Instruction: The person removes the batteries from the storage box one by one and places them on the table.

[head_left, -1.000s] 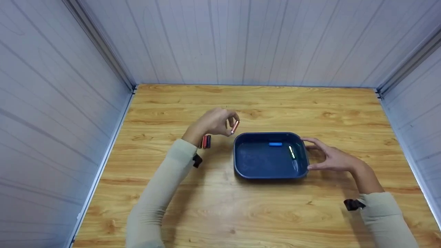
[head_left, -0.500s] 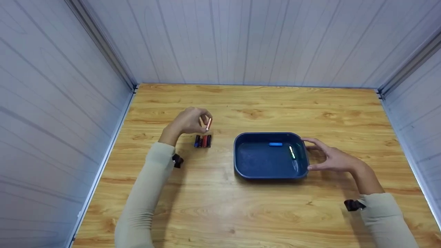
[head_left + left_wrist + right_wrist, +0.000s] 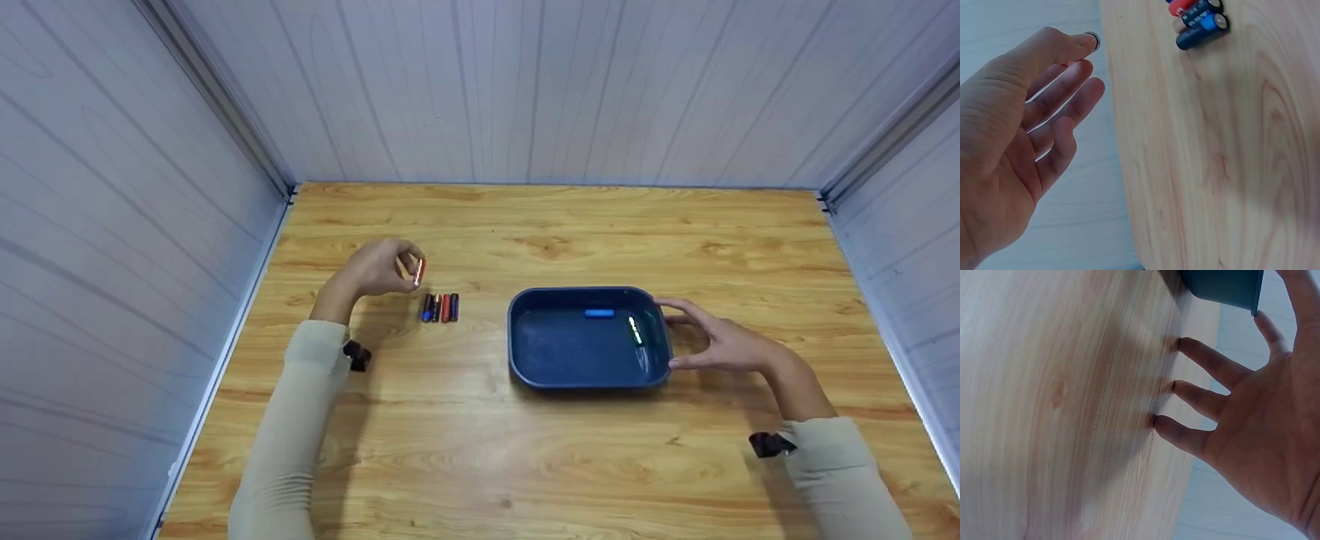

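My left hand (image 3: pixel 379 268) pinches a red battery (image 3: pixel 420 271) between thumb and fingertips, above the table and just behind and left of a row of batteries. In the left wrist view only the end of the held battery (image 3: pixel 1094 41) and a bit of red show past the thumb. The row has a red battery (image 3: pixel 445 308) among several dark ones, side by side; a dark battery with a blue end (image 3: pixel 1202 32) lies at its left end. My right hand (image 3: pixel 724 343), fingers spread, touches the right side of a dark blue tray (image 3: pixel 585 387).
Inside the tray lie a blue battery (image 3: pixel 599 313) and a shiny green-yellow battery (image 3: pixel 636 331). The wooden table (image 3: pixel 480 457) is bounded by pale panel walls (image 3: pixel 480 97) at the back, left and right.
My left hand has moved left with the red battery, from near the tray's left rim past the row of batteries, which is now uncovered. My right hand and the tray stay put.
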{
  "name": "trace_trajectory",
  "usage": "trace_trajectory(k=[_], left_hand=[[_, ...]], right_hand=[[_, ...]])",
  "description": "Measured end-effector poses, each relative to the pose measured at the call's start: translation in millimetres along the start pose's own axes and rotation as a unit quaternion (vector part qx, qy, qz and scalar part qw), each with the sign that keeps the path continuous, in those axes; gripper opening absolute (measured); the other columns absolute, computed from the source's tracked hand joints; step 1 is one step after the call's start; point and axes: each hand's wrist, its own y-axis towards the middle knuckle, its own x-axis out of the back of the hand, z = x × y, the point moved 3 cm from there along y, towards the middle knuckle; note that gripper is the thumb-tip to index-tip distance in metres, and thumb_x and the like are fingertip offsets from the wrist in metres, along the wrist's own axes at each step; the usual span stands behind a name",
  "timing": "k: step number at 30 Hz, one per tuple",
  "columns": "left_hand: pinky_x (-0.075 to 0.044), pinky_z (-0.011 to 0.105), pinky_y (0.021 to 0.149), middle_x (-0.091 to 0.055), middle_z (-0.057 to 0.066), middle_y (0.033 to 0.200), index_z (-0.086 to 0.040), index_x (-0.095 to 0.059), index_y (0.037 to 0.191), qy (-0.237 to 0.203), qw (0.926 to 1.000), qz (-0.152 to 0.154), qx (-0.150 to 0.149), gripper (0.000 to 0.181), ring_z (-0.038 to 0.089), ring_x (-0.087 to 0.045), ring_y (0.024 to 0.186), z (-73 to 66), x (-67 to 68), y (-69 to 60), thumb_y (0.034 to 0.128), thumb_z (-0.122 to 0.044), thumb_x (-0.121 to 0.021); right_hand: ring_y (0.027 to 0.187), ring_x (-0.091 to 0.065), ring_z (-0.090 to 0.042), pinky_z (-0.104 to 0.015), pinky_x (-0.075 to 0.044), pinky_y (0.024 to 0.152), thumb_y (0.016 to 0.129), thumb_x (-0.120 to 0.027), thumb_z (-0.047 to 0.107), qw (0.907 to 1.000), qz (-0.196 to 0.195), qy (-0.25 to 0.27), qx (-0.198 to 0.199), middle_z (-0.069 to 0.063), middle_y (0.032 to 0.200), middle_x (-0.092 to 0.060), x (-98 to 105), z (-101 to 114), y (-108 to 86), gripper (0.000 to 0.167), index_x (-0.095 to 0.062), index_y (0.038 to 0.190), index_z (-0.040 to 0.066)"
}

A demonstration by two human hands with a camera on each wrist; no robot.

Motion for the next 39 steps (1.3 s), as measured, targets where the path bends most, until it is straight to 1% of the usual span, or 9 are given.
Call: trace_trajectory(k=[4, 9, 14, 17, 20, 24, 28, 33, 39], left_hand=[[-0.064, 0.053, 0.099, -0.08, 0.013, 0.116, -0.004, -0.073, 0.142, -0.007, 1.0, -0.004, 0.005, 0.048, 0.034, -0.08, 0.108, 8.3, -6.3, -4.9, 0.0944, -0.01, -0.083], [-0.065, 0.053, 0.098, -0.08, 0.012, 0.114, -0.005, -0.074, 0.141, -0.022, 0.9997, -0.008, 0.003, 0.045, 0.034, -0.08, 0.108, 19.7, -20.5, -10.4, 0.0958, -0.007, -0.077], [-0.063, 0.042, 0.092, -0.079, 0.014, 0.114, -0.004, -0.074, 0.141, -0.056, 0.9981, -0.005, 0.025, 0.046, 0.03, -0.078, 0.104, 31.3, -34.2, -15.0, 0.0952, -0.005, -0.077], [-0.06, 0.035, 0.088, -0.078, 0.014, 0.116, -0.005, -0.073, 0.143, -0.066, 0.9971, -0.003, 0.038, 0.047, 0.028, -0.077, 0.103, 37.4, -41.6, -16.4, 0.0957, -0.004, -0.076], [-0.058, 0.032, 0.086, -0.077, 0.014, 0.119, -0.006, -0.073, 0.144, -0.072, 0.9962, 0.003, 0.05, 0.048, 0.027, -0.076, 0.105, 41.8, -48.4, -16.7, 0.0969, -0.003, -0.076], [-0.058, 0.031, 0.087, -0.077, 0.015, 0.121, -0.005, -0.073, 0.144, -0.08, 0.9951, 0.012, 0.057, 0.047, 0.028, -0.075, 0.108, 44.6, -56.3, -15.8, 0.0966, 0.0, -0.075], [-0.058, 0.031, 0.087, -0.077, 0.016, 0.12, -0.003, -0.073, 0.144, -0.086, 0.9945, 0.013, 0.058, 0.049, 0.027, -0.072, 0.107, 45.9, -61.6, -13.8, 0.0953, 0.003, -0.074], [-0.059, 0.031, 0.086, -0.076, 0.017, 0.121, -0.002, -0.071, 0.147, -0.087, 0.9944, 0.016, 0.059, 0.052, 0.025, -0.071, 0.105, 45.9, -64.7, -11.7, 0.0962, 0.002, -0.076], [-0.057, 0.03, 0.084, -0.077, 0.016, 0.121, -0.004, -0.069, 0.151, -0.076, 0.9955, 0.018, 0.054, 0.055, 0.023, -0.071, 0.102, 44.4, -66.3, -11.2, 0.0973, -0.003, -0.078]], right_hand=[[0.163, -0.04, -0.06, -0.089, -0.034, 0.12, 0.098, -0.089, 0.02, 1.0, 0.003, 0.002, -0.002, -0.026, 0.181, -0.037, -0.1, 0.4, 0.2, 0.098, -0.031, 0.177, 0.022], [0.165, -0.036, -0.06, -0.086, -0.035, 0.121, 0.1, -0.088, 0.021, 0.9998, 0.012, 0.011, -0.01, -0.027, 0.182, -0.034, -0.2, -0.1, 0.4, 0.099, -0.028, 0.178, 0.023], [0.165, -0.037, -0.059, -0.089, -0.031, 0.122, 0.099, -0.089, 0.021, 0.9998, 0.009, 0.011, -0.011, -0.027, 0.18, -0.038, 0.1, -0.4, 0.8, 0.098, -0.03, 0.177, 0.023], [0.164, -0.037, -0.059, -0.089, -0.03, 0.122, 0.099, -0.089, 0.02, 0.9998, 0.009, 0.011, -0.011, -0.027, 0.18, -0.038, 0.2, -0.7, 1.0, 0.098, -0.03, 0.177, 0.023], [0.164, -0.037, -0.059, -0.089, -0.03, 0.122, 0.099, -0.089, 0.02, 0.9998, 0.008, 0.013, -0.009, -0.027, 0.18, -0.038, 0.1, -0.6, 0.9, 0.098, -0.03, 0.177, 0.022], [0.164, -0.038, -0.059, -0.089, -0.032, 0.121, 0.099, -0.089, 0.019, 0.9998, 0.007, 0.014, -0.007, -0.027, 0.18, -0.038, -0.2, -0.3, 0.3, 0.098, -0.03, 0.177, 0.022], [0.164, -0.037, -0.06, -0.088, -0.033, 0.121, 0.099, -0.089, 0.018, 0.9998, 0.009, 0.017, -0.004, -0.028, 0.181, -0.036, -0.4, -0.3, 0.2, 0.098, -0.029, 0.177, 0.021], [0.164, -0.037, -0.061, -0.09, -0.031, 0.121, 0.099, -0.089, 0.018, 0.9998, 0.009, 0.017, -0.003, -0.027, 0.181, -0.035, 0.0, 0.4, 0.5, 0.098, -0.03, 0.177, 0.021], [0.163, -0.039, -0.06, -0.088, -0.033, 0.121, 0.099, -0.089, 0.019, 0.9999, 0.008, 0.008, -0.003, -0.029, 0.178, -0.04, -0.1, 0.4, 0.5, 0.098, -0.03, 0.177, 0.023]])
